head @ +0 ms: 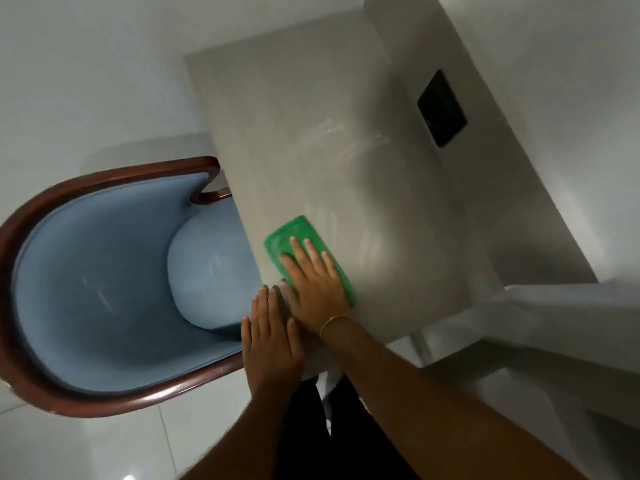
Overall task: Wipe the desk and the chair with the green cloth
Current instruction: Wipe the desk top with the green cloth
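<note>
The green cloth (288,234) lies flat on the grey desk (294,133), close to the desk's edge beside the chair. My right hand (317,289), with a thin bracelet on its wrist, presses down on the cloth with fingers spread and covers its near half. My left hand (270,341) rests flat on the desk edge just beside it, fingers apart, holding nothing. The chair (104,271) has blue upholstery and a curved dark wooden frame. It stands pushed up to the desk on the left. Faint wet streaks show on the desk beyond the cloth.
A black rectangular panel (441,109) is set in the grey wall behind the desk. A white ledge (554,323) runs along the right. Glossy white floor tiles (86,445) surround the chair.
</note>
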A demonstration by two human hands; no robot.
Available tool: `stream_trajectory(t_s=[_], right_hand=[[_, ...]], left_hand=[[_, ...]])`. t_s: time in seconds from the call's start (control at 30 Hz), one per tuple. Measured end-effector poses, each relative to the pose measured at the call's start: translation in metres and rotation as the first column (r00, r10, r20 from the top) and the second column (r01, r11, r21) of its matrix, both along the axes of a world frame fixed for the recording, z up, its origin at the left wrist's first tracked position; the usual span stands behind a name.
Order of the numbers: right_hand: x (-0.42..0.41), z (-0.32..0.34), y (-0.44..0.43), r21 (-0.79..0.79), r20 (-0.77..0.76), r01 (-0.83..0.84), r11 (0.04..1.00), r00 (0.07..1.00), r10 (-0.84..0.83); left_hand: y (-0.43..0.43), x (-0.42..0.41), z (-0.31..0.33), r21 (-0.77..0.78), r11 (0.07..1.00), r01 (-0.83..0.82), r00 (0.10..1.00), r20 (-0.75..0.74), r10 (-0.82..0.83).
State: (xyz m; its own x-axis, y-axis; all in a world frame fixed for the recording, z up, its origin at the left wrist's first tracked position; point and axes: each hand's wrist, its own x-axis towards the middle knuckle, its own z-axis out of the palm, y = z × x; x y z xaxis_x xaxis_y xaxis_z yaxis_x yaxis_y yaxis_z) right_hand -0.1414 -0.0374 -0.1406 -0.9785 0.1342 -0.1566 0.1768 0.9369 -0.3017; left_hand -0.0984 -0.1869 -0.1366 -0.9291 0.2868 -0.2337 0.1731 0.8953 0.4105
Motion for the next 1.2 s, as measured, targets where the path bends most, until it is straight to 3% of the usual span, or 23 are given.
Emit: stream_trajectory(t_s=[0.1, 0.23, 0.4, 0.5, 0.67, 0.77, 0.93, 1.03, 1.1, 1.2], right_hand=[[-0.005, -0.004, 0.056, 0.077, -0.009, 0.232, 0.97, 0.973, -0.232], [0.039, -0.001, 0.168, 0.208, 0.072, 0.539, 0.816, 0.824, -0.562], [0.093, 0.002, 0.209, 0.215, 0.108, 0.618, 0.756, 0.754, -0.648], [0.095, 0.003, 0.163, 0.235, 0.111, 0.578, 0.781, 0.783, -0.612], [0.093, -0.006, 0.043, 0.094, 0.105, 0.201, 0.975, 0.972, -0.211], [0.063, -0.005, 0.013, 0.038, 0.056, 0.052, 0.998, 0.997, -0.054], [-0.025, -0.003, 0.05, 0.011, -0.038, -0.195, 0.981, 0.98, 0.195], [-0.071, -0.008, 0.11, 0.057, -0.091, -0.136, 0.989, 0.986, 0.141], [-0.094, -0.011, 0.167, 0.124, -0.123, 0.047, 0.991, 0.992, -0.031], [-0.1, -0.006, 0.247, 0.157, -0.042, 0.333, 0.93, 0.943, -0.331]], left_hand=[[0.012, -0.012, -0.007, -0.025, 1.0, 0.002, 1.0, 0.013, -0.002], [0.023, -0.028, -0.014, -0.015, 1.0, -0.002, 0.999, 0.044, 0.003], [0.023, -0.034, -0.02, 0.005, 1.0, -0.004, 0.999, 0.05, 0.004], [0.023, -0.035, -0.021, 0.003, 1.0, -0.01, 0.999, 0.043, 0.01], [0.024, -0.04, -0.021, -0.003, 0.999, -0.032, 0.999, 0.032, 0.032], [0.016, -0.047, -0.021, 0.028, 0.999, 0.018, 0.999, 0.027, -0.018], [0.017, -0.062, -0.025, 0.005, 0.999, 0.052, 0.999, -0.008, -0.052], [0.032, -0.069, -0.026, -0.005, 1.0, 0.006, 1.0, -0.022, -0.006], [0.042, -0.075, -0.027, -0.007, 1.0, -0.028, 0.999, -0.044, 0.027], [0.052, -0.085, -0.027, -0.012, 0.996, -0.089, 0.995, -0.055, 0.089]])
